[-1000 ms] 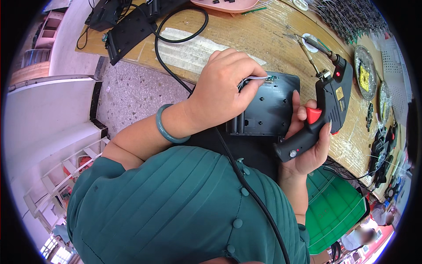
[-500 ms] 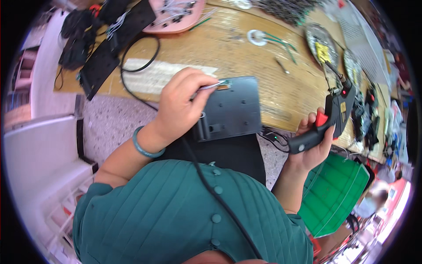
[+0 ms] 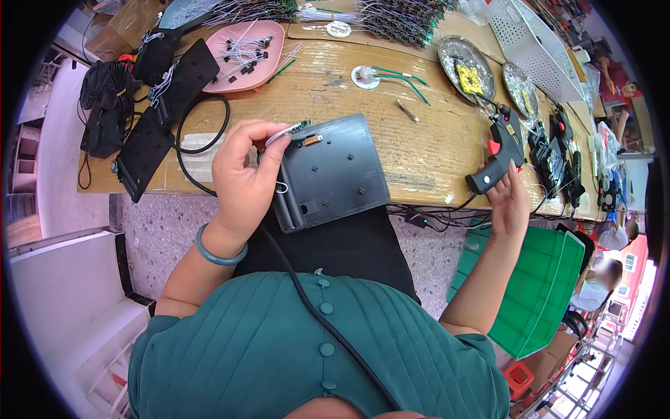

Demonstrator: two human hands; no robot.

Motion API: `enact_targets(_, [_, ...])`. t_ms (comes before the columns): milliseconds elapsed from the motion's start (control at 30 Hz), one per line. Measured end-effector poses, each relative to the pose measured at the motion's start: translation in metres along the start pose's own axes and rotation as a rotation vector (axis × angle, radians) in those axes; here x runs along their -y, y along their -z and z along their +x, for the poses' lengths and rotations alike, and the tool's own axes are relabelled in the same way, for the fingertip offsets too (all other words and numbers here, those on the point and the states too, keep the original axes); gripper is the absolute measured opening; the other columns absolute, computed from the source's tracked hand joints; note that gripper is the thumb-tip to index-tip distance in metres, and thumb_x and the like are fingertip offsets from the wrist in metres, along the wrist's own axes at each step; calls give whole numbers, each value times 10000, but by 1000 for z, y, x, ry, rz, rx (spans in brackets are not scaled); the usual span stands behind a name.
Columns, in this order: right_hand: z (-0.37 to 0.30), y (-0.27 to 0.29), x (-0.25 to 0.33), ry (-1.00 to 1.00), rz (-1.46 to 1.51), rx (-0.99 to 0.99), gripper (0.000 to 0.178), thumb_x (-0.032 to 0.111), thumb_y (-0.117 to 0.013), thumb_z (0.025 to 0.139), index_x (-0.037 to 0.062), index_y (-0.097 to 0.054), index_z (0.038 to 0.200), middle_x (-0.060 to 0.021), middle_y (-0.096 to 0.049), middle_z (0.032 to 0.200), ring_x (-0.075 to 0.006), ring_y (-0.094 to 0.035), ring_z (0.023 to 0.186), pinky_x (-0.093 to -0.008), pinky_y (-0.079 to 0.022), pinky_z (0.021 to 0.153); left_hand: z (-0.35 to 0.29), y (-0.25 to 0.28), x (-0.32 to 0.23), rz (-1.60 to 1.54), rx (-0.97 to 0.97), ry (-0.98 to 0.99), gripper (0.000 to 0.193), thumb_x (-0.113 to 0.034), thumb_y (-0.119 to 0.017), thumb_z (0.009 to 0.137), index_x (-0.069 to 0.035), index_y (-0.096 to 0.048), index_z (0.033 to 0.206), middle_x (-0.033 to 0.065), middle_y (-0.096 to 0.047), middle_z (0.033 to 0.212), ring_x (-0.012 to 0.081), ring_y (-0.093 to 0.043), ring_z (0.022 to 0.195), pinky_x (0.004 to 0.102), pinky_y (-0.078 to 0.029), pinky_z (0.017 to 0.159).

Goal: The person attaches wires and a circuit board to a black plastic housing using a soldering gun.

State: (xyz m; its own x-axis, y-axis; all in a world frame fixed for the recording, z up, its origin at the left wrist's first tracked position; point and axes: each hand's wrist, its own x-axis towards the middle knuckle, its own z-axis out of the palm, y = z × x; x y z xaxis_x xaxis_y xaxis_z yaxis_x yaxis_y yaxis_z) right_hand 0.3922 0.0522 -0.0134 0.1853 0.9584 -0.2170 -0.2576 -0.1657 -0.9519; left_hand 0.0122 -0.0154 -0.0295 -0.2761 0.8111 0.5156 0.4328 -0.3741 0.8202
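Note:
My left hand is closed, thumb and fingers pinching a small green circuit board with pale wires. It is at the upper left edge of a black plastic panel. The panel has small studs and a copper-coloured piece, and overhangs the table's front edge above my lap. At the right, my right hand has its fingers stretched out, fingertips by the handle of a black soldering gun with a red trigger. The gun's tip points to a yellow sponge in a round metal dish.
A pink tray of wired black parts stands at the back left, beside black panels and a cable. A white disc with green wires lies mid-table. A white perforated basket stands back right; a green crate sits below the edge.
My right hand has moved away with its grip loosened from the soldering gun, which now sits further up by the dish. My left hand and the panel appear shifted left in view.

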Motion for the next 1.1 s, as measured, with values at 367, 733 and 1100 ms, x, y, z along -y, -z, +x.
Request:
enact_targets(367, [-27, 8, -3, 500, -897, -243, 499, 152, -709, 815, -21, -501, 1234, -28, -568, 770, -74, -513, 616, -199, -409, 541, 9, 2, -9, -709, 30, 516, 148, -28, -613, 868, -9, -587, 1012, 39, -619, 863, 87, -586, 791, 209, -463, 740])
enact_targets(733, [-111, -177, -47, -117, 306, 505, 814, 206, -619, 867, 105, -82, 1471, -187, -324, 1400, -297, -459, 1202, -423, -425, 991, -11, -10, -38, -992, 141, 745, 174, -37, -594, 885, -2, -573, 1055, 34, -609, 898, 74, -580, 796, 209, -489, 719])
enact_targets(1100, [-113, -160, -71, 300, -57, 746, 1604, 640, -844, 263, 84, 63, 1464, -182, -142, 1485, -363, -273, 1336, -501, -267, 1088, -21, -16, -37, -712, 267, 642, 270, -64, -538, 927, -5, -558, 1190, 37, -608, 941, 53, -558, 814, 201, -474, 721])
